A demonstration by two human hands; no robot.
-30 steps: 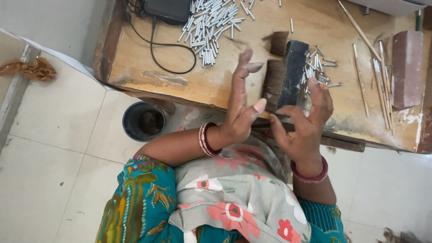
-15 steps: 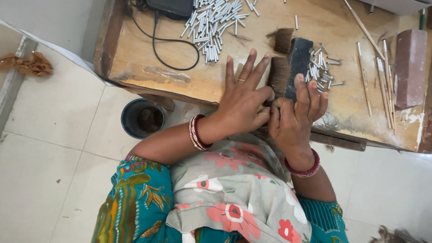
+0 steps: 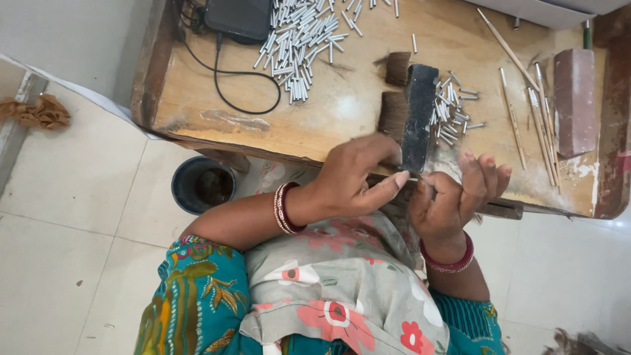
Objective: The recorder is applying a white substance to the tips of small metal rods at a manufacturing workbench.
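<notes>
No packages, labels or signs can be made out. A low wooden bench [image 3: 197, 98] is seen from above, its near edge worn and chipped. A dark upright block [image 3: 419, 115] stands near that edge, with tufts of brown bristle [image 3: 394, 113] pressed against its left side. Just in front of the block, a thin metal tube [image 3: 415, 179] is pinched between the thumb and forefinger of the left hand [image 3: 355, 181] and the fingertips of the right hand [image 3: 453, 197]; both hands are curled. A heap of small metal tubes [image 3: 302, 46] lies at the back beside a black box [image 3: 240, 16] with a trailing cable [image 3: 230, 85]; a smaller scatter [image 3: 453, 108] lies right of the block. Thin wooden sticks [image 3: 532, 115] and a reddish brick [image 3: 574, 98] occupy the right end. Bare wood is left at the front left. On the tiled floor [image 3: 72, 190] a dark round pot [image 3: 202, 185] stands; its contents cannot be told.
</notes>
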